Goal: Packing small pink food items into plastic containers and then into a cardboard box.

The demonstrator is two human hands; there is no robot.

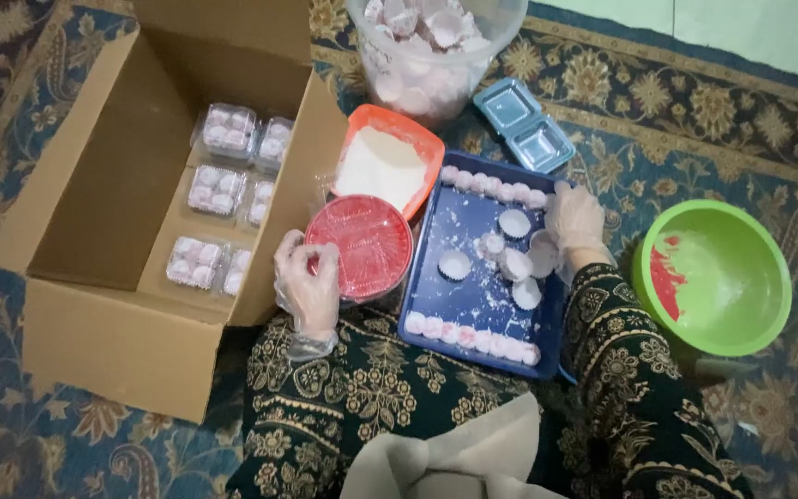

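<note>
Top edge cuts off your clear tub of paper cups, also the cardboard box back flap. Your right hand hides part of the blue tray rim. Fingertips of your left hand are tucked at the red lid, grip unclear. Packs in box too blurry to count pcs.

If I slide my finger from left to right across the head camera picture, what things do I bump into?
Cardboard box → left hand → round red lid → blue tray → right hand → green bowl.
</note>
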